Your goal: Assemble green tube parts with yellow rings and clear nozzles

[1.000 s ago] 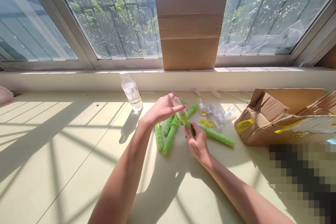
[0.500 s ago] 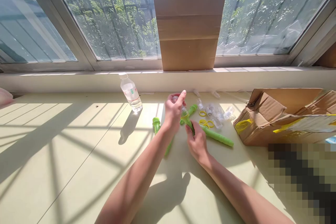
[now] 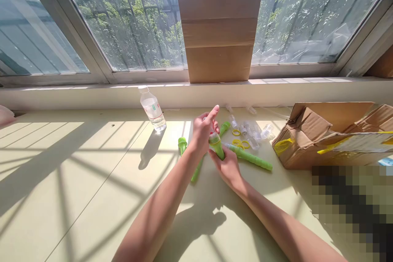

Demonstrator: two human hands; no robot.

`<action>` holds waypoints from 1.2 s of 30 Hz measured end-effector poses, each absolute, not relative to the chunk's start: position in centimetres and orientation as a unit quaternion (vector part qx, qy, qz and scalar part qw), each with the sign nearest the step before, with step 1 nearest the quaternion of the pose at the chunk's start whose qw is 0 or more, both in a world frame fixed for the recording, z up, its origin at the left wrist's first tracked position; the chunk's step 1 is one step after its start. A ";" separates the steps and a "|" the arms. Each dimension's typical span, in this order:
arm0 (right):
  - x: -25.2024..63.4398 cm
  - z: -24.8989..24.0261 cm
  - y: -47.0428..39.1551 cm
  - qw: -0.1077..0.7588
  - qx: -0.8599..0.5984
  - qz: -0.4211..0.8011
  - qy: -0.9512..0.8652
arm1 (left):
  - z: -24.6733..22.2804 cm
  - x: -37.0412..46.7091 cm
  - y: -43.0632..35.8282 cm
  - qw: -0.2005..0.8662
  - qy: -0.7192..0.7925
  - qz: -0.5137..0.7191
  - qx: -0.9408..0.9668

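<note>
Green tube [image 3: 217, 150], head view, frame centre, tilted: right hand [image 3: 229, 167] clamped round its slim body, left hand [image 3: 202, 133] closed on the clear cap [image 3: 213, 132] at its upper end. Thin yellow rings [image 3: 241, 145] right of centre; creased cardboard box [image 3: 294, 157] at right.

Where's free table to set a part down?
Widest: the table between the pink item at far left, the bottle and the left forearm; only a dark speck lies there. Smaller: between right forearm and cardboard box. Crowded: around left hand and right hand, with green tubes, yellow rings and clear pieces.
</note>
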State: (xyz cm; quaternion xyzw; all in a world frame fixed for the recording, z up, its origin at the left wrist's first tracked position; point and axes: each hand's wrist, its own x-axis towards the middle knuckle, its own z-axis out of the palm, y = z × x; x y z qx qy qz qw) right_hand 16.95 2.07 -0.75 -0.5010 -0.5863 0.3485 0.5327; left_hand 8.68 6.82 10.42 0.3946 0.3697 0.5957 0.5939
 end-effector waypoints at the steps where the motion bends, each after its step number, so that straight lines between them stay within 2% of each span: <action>1: 17.0 -0.8 2.2 0.531 -0.498 0.357 -0.585 | 10.4 8.6 6.8 0.601 0.365 0.590 0.398; 8: 16.9 -0.9 2.3 0.508 -0.492 0.412 -0.574 | 10.5 7.7 7.1 0.649 0.321 0.538 0.431; 13: 16.7 -1.0 1.7 0.532 -0.552 0.308 -0.563 | 10.4 8.8 6.6 0.575 0.357 0.586 0.446; 19: 17.0 -1.4 1.6 0.503 -0.597 0.218 -0.586 | 10.0 10.0 6.2 0.490 0.434 0.673 0.343; 31: 16.6 -0.8 1.6 0.522 -0.526 0.319 -0.590 | 9.8 8.6 7.1 0.562 0.389 0.606 0.408; 36: 16.4 -0.4 1.5 0.511 -0.495 0.413 -0.568 | 9.7 7.7 7.4 0.617 0.338 0.559 0.440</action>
